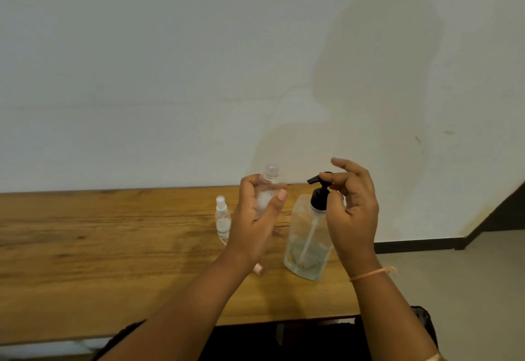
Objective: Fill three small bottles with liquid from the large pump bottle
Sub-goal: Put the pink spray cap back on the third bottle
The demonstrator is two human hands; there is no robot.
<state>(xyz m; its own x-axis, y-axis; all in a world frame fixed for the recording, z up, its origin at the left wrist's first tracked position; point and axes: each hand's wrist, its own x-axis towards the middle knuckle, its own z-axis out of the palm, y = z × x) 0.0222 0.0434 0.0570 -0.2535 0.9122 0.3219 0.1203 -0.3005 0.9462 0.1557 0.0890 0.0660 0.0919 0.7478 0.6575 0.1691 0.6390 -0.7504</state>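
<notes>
Filling step: uncapped small bottle (pixel 268 187) gripped upright by fingers of left hand (pixel 255 215), above table (pixel 113 247), just left of large pump bottle (pixel 308 241). Fingers of right hand (pixel 353 210) loosely curled, rested on pump head (pixel 319 180). Next: bottle mouth must be aligned under nozzle, then pump pressed.

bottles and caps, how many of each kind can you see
small bottles: 2, held bottle in the left hand, spray bottle on the table
pump bottle: 1
pink cap: 1
total: 4
</notes>
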